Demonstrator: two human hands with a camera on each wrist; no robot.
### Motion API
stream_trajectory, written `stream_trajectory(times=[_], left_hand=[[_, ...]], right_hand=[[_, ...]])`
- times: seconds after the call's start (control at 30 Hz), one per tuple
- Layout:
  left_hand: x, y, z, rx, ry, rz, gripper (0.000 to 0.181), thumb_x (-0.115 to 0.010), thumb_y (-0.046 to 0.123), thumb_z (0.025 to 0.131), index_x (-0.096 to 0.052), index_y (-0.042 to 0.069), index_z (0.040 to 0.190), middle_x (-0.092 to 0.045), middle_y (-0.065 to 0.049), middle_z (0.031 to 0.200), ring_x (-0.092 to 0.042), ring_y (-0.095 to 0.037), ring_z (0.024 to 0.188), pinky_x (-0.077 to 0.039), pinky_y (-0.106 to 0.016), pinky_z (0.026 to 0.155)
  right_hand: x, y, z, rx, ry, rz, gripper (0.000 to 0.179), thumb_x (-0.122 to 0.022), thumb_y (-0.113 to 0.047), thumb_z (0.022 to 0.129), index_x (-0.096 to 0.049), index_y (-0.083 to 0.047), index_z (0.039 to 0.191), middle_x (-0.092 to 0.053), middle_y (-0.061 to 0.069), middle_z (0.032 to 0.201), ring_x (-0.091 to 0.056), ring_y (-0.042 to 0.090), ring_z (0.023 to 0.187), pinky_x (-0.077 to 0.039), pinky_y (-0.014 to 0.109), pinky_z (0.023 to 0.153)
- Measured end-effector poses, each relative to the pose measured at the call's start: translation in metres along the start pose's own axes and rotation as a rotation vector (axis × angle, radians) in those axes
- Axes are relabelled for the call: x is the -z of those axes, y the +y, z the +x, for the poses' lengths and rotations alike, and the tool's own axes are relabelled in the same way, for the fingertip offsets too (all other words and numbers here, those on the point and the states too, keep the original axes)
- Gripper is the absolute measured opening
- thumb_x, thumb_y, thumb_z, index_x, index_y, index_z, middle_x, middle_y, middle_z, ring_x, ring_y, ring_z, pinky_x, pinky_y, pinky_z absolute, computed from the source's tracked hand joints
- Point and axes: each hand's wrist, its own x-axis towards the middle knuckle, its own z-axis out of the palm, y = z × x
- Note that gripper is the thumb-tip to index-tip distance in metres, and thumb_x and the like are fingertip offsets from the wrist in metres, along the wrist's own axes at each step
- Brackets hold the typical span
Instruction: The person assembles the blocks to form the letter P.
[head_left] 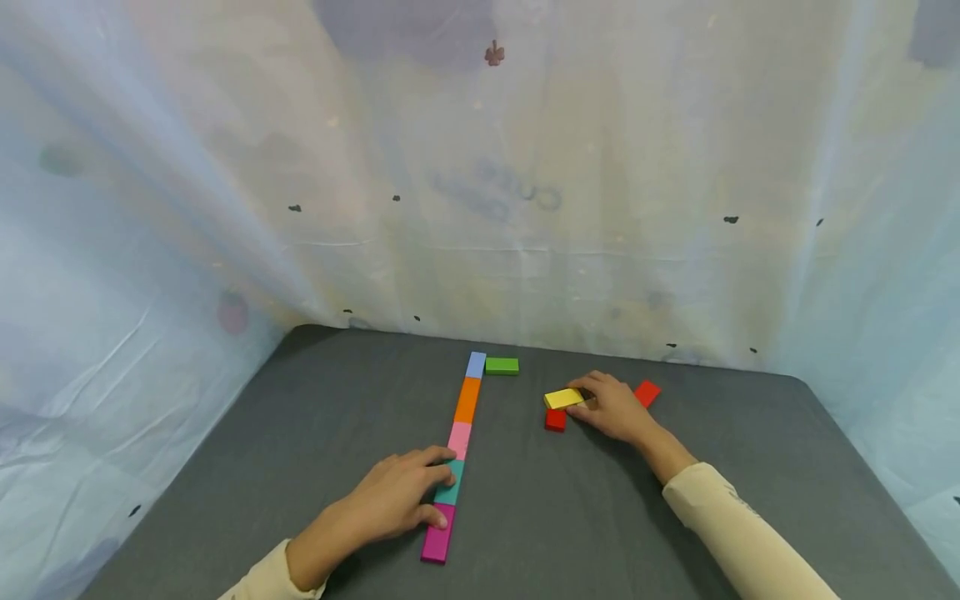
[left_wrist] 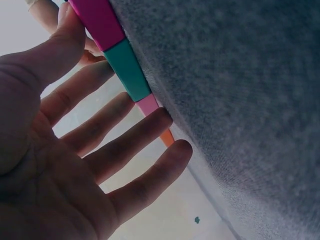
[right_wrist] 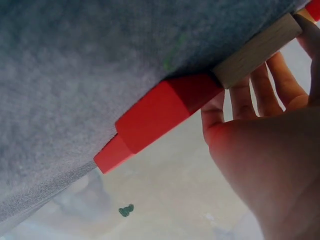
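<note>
A straight row of flat blocks runs away from me: magenta block [head_left: 437,537], teal block [head_left: 447,492], pink block [head_left: 459,437], orange block [head_left: 467,400] and light blue block [head_left: 476,365]. My left hand [head_left: 397,496] lies along the row's left side, fingers spread, thumb at the magenta block and fingertips over the teal and pink ones. My right hand [head_left: 611,408] pinches a yellow block [head_left: 562,399] between thumb and fingers, overlapping a red block [head_left: 555,420]. A bare wooden block [right_wrist: 260,52] lies beneath this hand, its end against a red block [right_wrist: 155,115].
A green block [head_left: 502,367] lies crosswise beside the light blue one at the far end. Past my right hand another red block [head_left: 648,392] sticks out. Dark cloth [head_left: 300,433] covers the table, and a pale printed curtain [head_left: 525,167] hangs behind it.
</note>
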Motion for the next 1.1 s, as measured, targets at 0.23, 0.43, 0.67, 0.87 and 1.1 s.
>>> stream_trajectory(times=[0.23, 0.43, 0.67, 0.87, 1.1], left_hand=[[0.0008, -0.0003, -0.0001, -0.005, 0.013, -0.004, 0.046, -0.079, 0.047, 0.080, -0.071, 0.021, 0.117, -0.054, 0.000, 0.144, -0.058, -0.025, 0.120, -0.052, -0.051, 0.092], [0.0003, -0.0001, 0.0003, -0.020, 0.027, 0.005, 0.045, -0.079, 0.047, 0.080, -0.071, 0.021, 0.117, -0.054, 0.000, 0.144, -0.059, -0.024, 0.120, -0.052, -0.050, 0.092], [0.0007, 0.0004, 0.0006, -0.015, 0.020, 0.004, 0.045, -0.078, 0.046, 0.082, -0.071, 0.021, 0.118, -0.054, 0.000, 0.145, -0.058, -0.024, 0.121, -0.052, -0.050, 0.092], [0.0000, -0.0006, -0.0006, -0.020, 0.024, 0.013, 0.045, -0.078, 0.046, 0.081, -0.071, 0.022, 0.118, -0.054, 0.000, 0.145, -0.058, -0.024, 0.121, -0.052, -0.049, 0.091], [-0.0011, -0.0011, -0.0012, -0.021, 0.021, 0.016, 0.046, -0.079, 0.046, 0.081, -0.071, 0.022, 0.119, -0.054, 0.000, 0.144, -0.059, -0.024, 0.119, -0.053, -0.047, 0.090]], right_hand=[[0.0004, -0.0006, 0.0024, -0.010, -0.001, -0.008, 0.037, -0.072, -0.032, 0.092, -0.068, -0.014, 0.124, -0.067, 0.007, 0.120, -0.061, 0.029, 0.108, -0.041, 0.055, 0.089], [0.0007, -0.0002, 0.0030, -0.045, 0.007, -0.030, 0.036, -0.071, -0.034, 0.092, -0.068, -0.013, 0.121, -0.067, 0.007, 0.118, -0.063, 0.027, 0.104, -0.042, 0.054, 0.090], [0.0009, -0.0023, 0.0044, -0.094, 0.001, -0.054, 0.040, -0.069, -0.039, 0.093, -0.066, -0.012, 0.122, -0.064, 0.007, 0.121, -0.064, 0.024, 0.100, -0.051, 0.049, 0.090], [0.0010, -0.0032, 0.0033, -0.111, 0.000, -0.073, 0.042, -0.068, -0.041, 0.093, -0.064, -0.014, 0.124, -0.062, 0.007, 0.123, -0.065, 0.025, 0.100, -0.053, 0.049, 0.087], [0.0011, -0.0025, 0.0022, -0.086, 0.030, -0.044, 0.041, -0.068, -0.037, 0.094, -0.064, -0.011, 0.125, -0.063, 0.008, 0.122, -0.065, 0.026, 0.103, -0.052, 0.050, 0.089]])
